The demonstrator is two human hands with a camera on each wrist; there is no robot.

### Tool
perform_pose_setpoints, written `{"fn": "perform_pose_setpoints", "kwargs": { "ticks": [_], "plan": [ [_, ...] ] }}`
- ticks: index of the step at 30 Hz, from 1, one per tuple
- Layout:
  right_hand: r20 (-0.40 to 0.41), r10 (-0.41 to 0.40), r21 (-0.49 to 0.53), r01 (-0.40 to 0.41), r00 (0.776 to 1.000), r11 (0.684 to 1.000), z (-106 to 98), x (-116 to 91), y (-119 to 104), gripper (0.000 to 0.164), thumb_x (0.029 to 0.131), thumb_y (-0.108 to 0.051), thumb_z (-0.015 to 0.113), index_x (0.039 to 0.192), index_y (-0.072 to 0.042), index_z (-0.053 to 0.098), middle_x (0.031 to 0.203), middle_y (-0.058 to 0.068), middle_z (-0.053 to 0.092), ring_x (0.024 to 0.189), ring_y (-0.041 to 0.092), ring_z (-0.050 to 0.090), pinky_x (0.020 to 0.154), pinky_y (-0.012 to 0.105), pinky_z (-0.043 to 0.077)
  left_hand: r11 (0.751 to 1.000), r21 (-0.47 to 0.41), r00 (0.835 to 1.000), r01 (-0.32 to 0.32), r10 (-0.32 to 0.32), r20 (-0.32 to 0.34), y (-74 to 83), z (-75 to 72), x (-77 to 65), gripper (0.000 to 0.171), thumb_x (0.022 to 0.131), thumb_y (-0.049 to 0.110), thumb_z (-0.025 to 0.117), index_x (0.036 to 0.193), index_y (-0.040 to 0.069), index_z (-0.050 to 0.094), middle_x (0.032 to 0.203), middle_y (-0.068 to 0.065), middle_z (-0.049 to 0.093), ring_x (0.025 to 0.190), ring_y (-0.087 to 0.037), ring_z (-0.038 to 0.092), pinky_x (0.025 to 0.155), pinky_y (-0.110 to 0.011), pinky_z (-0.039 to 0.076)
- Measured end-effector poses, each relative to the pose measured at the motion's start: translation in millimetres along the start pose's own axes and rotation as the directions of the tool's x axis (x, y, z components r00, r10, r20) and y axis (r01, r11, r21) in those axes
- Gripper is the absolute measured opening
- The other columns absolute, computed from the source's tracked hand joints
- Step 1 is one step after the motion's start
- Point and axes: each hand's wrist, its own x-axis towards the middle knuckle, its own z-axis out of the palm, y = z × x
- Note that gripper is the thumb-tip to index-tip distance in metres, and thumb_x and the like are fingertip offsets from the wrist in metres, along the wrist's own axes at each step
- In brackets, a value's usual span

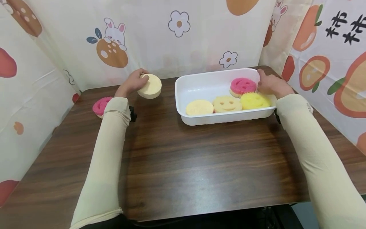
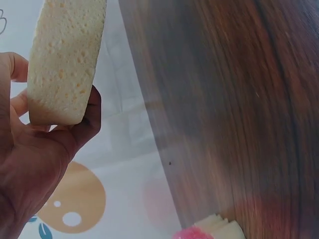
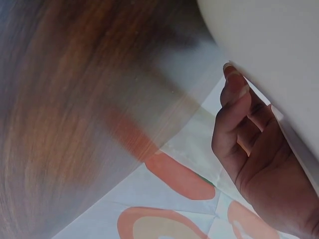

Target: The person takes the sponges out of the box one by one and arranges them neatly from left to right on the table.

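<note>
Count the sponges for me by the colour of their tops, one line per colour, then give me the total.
Pink sponges: 2
Cream sponges: 3
Bright yellow sponge: 1
Total: 6

Table (image 1: 183,152): dark brown wood grain, pale glare toward front | Back cloth (image 1: 151,38): white, rabbit print (image 1: 115,33) atop a brown spotted fruit print (image 1: 112,53); larger flower print (image 1: 179,24) above smaller flower print (image 1: 228,59) | Right cloth (image 1: 323,47): black characters (image 1: 337,19), orange fruit prints | Left cloth (image 1: 37,98): red and brown shapes
</note>
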Motion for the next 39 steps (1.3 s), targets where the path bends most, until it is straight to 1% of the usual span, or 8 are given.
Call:
{"fn": "perform_pose_setpoints", "kwargs": {
  "ticks": [8,12,16,21,25,30,36,39],
  "plan": [
    [-0.009,-0.007,0.002,0.007,1.000,1.000,-1.1,-1.2,0.9,0.081,0.100,-0.026,0.042,0.157,-0.010,-0.014,0.144,0.040,0.031,0.121,0.054,0.040,0.106,0.074,0.031,1.000,0.018,1.000,-0.010,0.009,0.028,-8.7,-2.6,-6.3,0.050,0.099,0.028,0.036,0.137,-0.003,0.045,0.127,-0.021,0.051,0.102,-0.025,0.048,0.082,-0.025,0.039],
    [-0.004,0.000,0.009,0.001,1.000,1.000,-1.4,-2.1,0.6,0.082,0.100,-0.027,0.042,0.157,-0.010,-0.016,0.144,0.040,0.031,0.121,0.054,0.040,0.106,0.074,0.031,1.000,0.011,1.000,-0.015,0.015,0.024,-12.5,-1.8,-9.6,0.049,0.099,0.026,0.037,0.136,-0.005,0.046,0.128,-0.023,0.051,0.105,-0.028,0.048,0.084,-0.027,0.038],
    [-0.002,-0.006,0.006,0.006,1.000,1.000,-1.2,-2.3,0.4,0.082,0.101,-0.026,0.042,0.157,-0.010,-0.016,0.145,0.040,0.030,0.122,0.054,0.039,0.107,0.074,0.030,1.000,0.005,1.000,0.001,-0.001,0.031,-19.6,-0.7,-13.3,0.048,0.099,0.025,0.038,0.136,-0.004,0.047,0.131,-0.023,0.050,0.109,-0.028,0.047,0.086,-0.026,0.037],
    [-0.007,-0.019,0.001,0.019,1.000,1.000,-0.9,-2.6,0.7,0.081,0.101,-0.026,0.041,0.157,-0.009,-0.015,0.145,0.040,0.030,0.123,0.055,0.038,0.107,0.073,0.030,0.999,-0.008,0.997,0.034,-0.033,0.065,-26.0,-1.6,-17.5,0.047,0.101,0.027,0.037,0.136,-0.003,0.044,0.132,-0.022,0.048,0.108,-0.026,0.046,0.086,-0.027,0.038],
    [-0.010,-0.020,-0.004,0.020,1.000,1.000,-0.5,-1.4,1.5,0.080,0.101,-0.026,0.040,0.157,-0.009,-0.015,0.145,0.041,0.030,0.123,0.055,0.039,0.107,0.073,0.030,0.998,0.030,0.994,0.048,-0.051,0.095,-29.0,-3.3,-18.4,0.048,0.101,0.029,0.036,0.137,-0.002,0.042,0.134,-0.022,0.047,0.111,-0.028,0.045,0.087,-0.029,0.038],
    [-0.009,-0.020,-0.007,0.020,1.000,1.000,-0.3,0.4,0.4,0.081,0.101,-0.026,0.041,0.157,-0.009,-0.015,0.144,0.040,0.031,0.123,0.055,0.039,0.107,0.074,0.030,0.996,0.058,0.986,0.075,-0.083,0.143,-33.2,-5.9,-21.9,0.049,0.102,0.029,0.033,0.140,-0.002,0.039,0.138,-0.024,0.045,0.114,-0.030,0.045,0.089,-0.032,0.040],
    [-0.007,-0.019,-0.006,0.019,1.000,1.000,-0.9,-1.5,0.9,0.080,0.101,-0.026,0.040,0.157,-0.009,-0.015,0.144,0.041,0.031,0.124,0.056,0.039,0.106,0.074,0.030,0.991,0.086,0.970,0.102,-0.118,0.214,-35.2,-8.9,-26.0,0.052,0.104,0.033,0.031,0.143,-0.001,0.035,0.149,-0.026,0.036,0.126,-0.033,0.040,0.105,-0.046,0.038],
    [-0.002,-0.027,-0.010,0.027,1.000,1.000,-0.9,-2.4,-0.5,0.079,0.101,-0.027,0.038,0.156,-0.008,-0.015,0.145,0.041,0.030,0.125,0.055,0.038,0.108,0.073,0.029,0.989,0.085,0.964,0.121,-0.138,0.229,-37.9,-9.3,-30.2,0.053,0.104,0.034,0.030,0.145,0.000,0.033,0.153,-0.026,0.032,0.130,-0.035,0.037,0.107,-0.049,0.036]
  ]
}}
